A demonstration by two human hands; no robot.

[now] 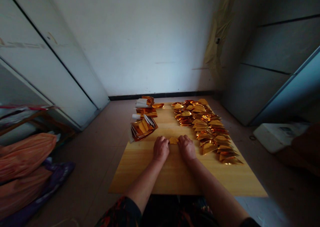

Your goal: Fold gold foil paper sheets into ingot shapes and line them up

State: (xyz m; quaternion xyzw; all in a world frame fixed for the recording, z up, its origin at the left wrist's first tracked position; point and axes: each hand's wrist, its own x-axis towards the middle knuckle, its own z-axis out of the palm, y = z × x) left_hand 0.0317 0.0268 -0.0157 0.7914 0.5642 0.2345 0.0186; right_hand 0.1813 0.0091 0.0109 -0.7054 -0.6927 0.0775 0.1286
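Note:
Between my two hands, at the middle of the wooden table (175, 173), is a small piece of folded gold foil paper (173, 140). My left hand (161, 148) is closed on its left end, fingers curled. On the right end, my right hand (186, 147) grips it in the same way. To the right lie rows of folded gold paper pieces (205, 127), overlapping one another. At the left stands a curled stack of gold foil sheets (143, 127), with more gold sheets (147, 112) behind it.
Past the table's far edge is a white wall (150, 47) with a black baseboard (160, 95). Pale cabinets (55, 53) stand on the left. Orange cloth or bags (27, 157) are at the lower left. A white box (270, 137) sits on the floor at right.

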